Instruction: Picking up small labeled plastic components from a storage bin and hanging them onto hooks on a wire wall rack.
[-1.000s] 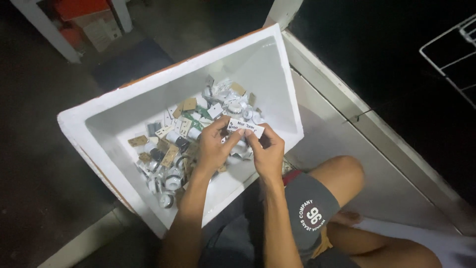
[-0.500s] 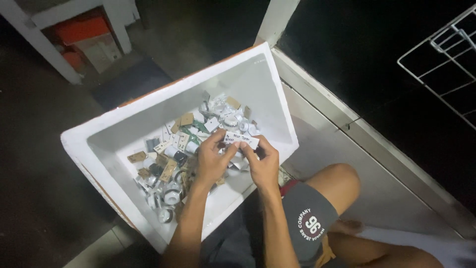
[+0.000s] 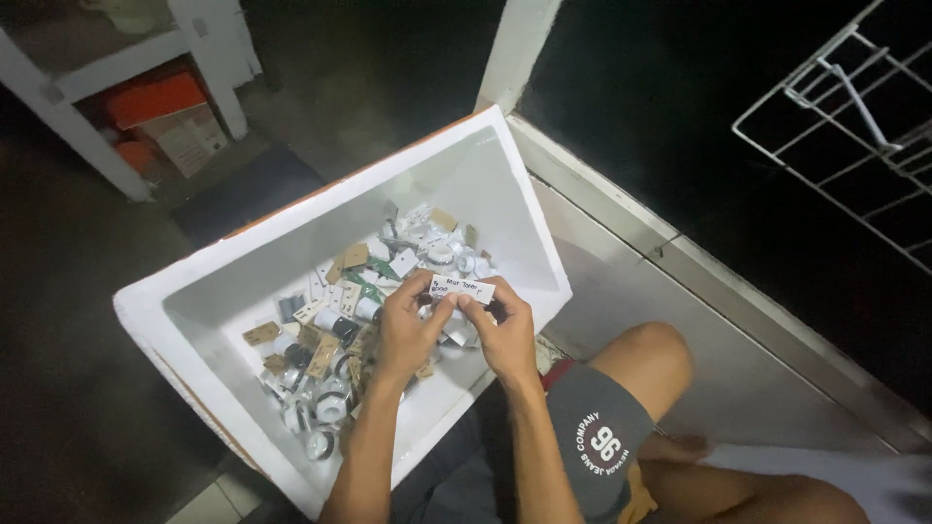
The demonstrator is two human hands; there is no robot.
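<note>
A: Head view, centre. What do the 2 hands hold?

B: The left hand [image 3: 408, 330] and the right hand [image 3: 505, 335] together pinch 1 small white paper tag [image 3: 462, 288], which bears handwriting. The left thumb and fingers close on its left end; the right fingers close on its right end. Both hands are narrow, curled around the tag, and they touch or nearly touch each other below it.

A: Where is the tag?

B: It is held roughly level, just above the contents of the white foam box [image 3: 194, 301], over the box's near-right part.

A: What lies in the box?

B: A loose heap of small items [image 3: 340, 320]: white tags, brown card pieces, a green piece, and small round rolls with dark and pale rims. The heap runs diagonally from the far-right corner to the near-left corner. Single pieces are too small to tell apart further.

A: Head view, surroundings?

B: The person sits with a bare knee [image 3: 655, 349] right of the box, in grey shorts [image 3: 597, 437]. A white wire rack [image 3: 845, 126] stands at upper right. A white shelf frame [image 3: 209, 49] at upper left holds an orange box [image 3: 155, 97].
</note>
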